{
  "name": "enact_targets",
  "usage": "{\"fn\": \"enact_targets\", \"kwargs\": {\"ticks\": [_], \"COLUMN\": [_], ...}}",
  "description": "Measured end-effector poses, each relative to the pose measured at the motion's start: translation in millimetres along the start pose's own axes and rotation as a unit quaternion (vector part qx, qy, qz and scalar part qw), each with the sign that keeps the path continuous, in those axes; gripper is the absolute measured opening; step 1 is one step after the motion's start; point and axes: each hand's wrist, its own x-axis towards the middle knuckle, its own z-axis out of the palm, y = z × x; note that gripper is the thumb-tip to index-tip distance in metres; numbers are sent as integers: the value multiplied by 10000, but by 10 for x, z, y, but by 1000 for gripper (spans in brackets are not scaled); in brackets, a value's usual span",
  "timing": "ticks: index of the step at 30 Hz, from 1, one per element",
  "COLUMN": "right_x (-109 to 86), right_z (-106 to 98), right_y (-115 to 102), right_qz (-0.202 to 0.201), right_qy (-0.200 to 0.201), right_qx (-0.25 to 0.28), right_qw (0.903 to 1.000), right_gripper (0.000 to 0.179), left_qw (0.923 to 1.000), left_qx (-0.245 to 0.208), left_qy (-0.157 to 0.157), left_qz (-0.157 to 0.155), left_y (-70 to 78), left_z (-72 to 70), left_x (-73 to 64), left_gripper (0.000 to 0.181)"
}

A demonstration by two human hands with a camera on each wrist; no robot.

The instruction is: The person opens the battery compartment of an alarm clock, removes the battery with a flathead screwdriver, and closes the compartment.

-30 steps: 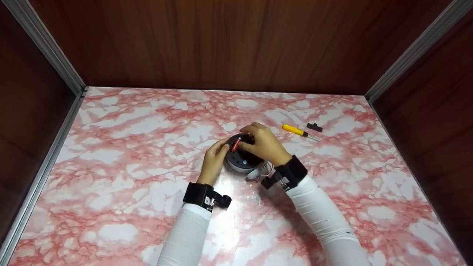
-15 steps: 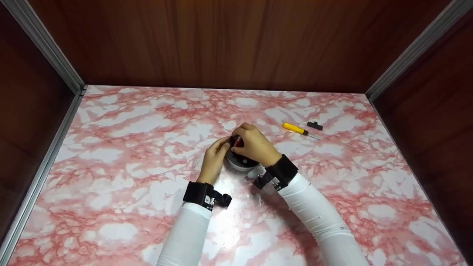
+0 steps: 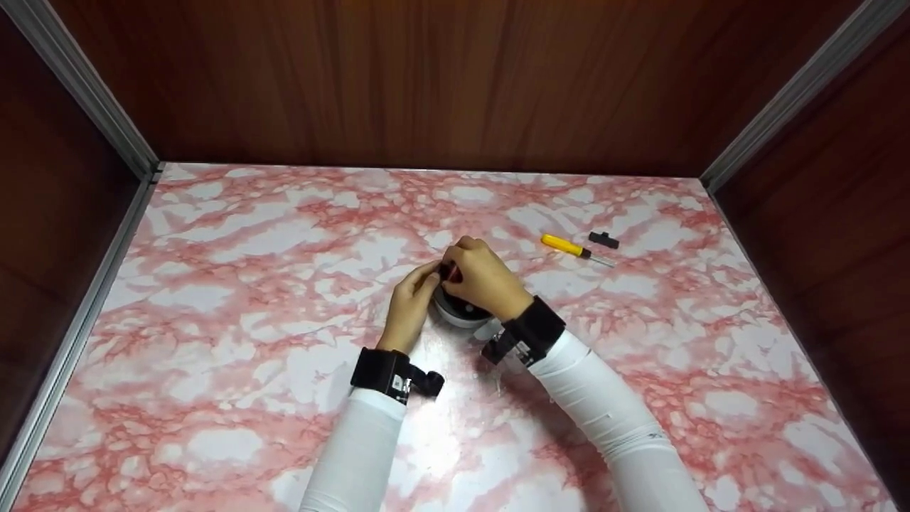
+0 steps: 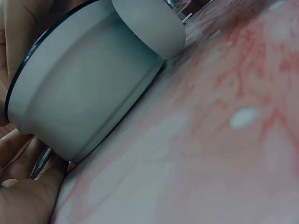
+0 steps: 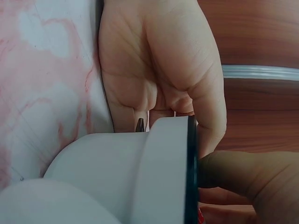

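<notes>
A round white housing with a black top stands on the table in front of me. Against its left side, my left hand grips it, thumb at the black rim and fingers round the wall, as the right wrist view shows. Over the top, my right hand pinches a small slim red piece; its kind and lower end are hidden by the fingers. By the left fingers, a pointed metal piece juts out beside the housing. A smooth rounded white part sits next to the wall.
Right of the hands lie a yellow-handled screwdriver and a small black T-shaped piece. The pink-and-white marbled table is bounded by a dark wood panel behind and panels at both sides.
My right hand has moved left and closer to the left rim, with the red piece, which is now mostly covered by its fingers. The left hand has stayed in place on the housing.
</notes>
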Motion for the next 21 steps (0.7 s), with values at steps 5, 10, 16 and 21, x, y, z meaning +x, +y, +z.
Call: {"fn": "enact_targets", "kwargs": {"ticks": [5, 10, 16, 21], "right_x": [-6, -21, -37, -52], "right_z": [21, 44, 61, 65], "right_y": [20, 56, 77, 72], "right_qz": [-100, -269, -260, -222], "right_qy": [145, 493, 674, 648], "right_qx": [0, -22, -146, -180], "right_qw": [9998, 9984, 9973, 9975], "right_gripper": [23, 18, 14, 10], "left_qw": [9999, 10000, 9999, 9999], "left_qx": [-80, -55, -111, -125], "left_qy": [-36, -21, 4, -4], "left_qz": [-80, -26, 42, 19], "left_y": [223, 222, 214, 104], "left_z": [17, 23, 32, 18], "left_x": [-95, -98, -88, -32], "left_gripper": [37, 36, 35, 35]}}
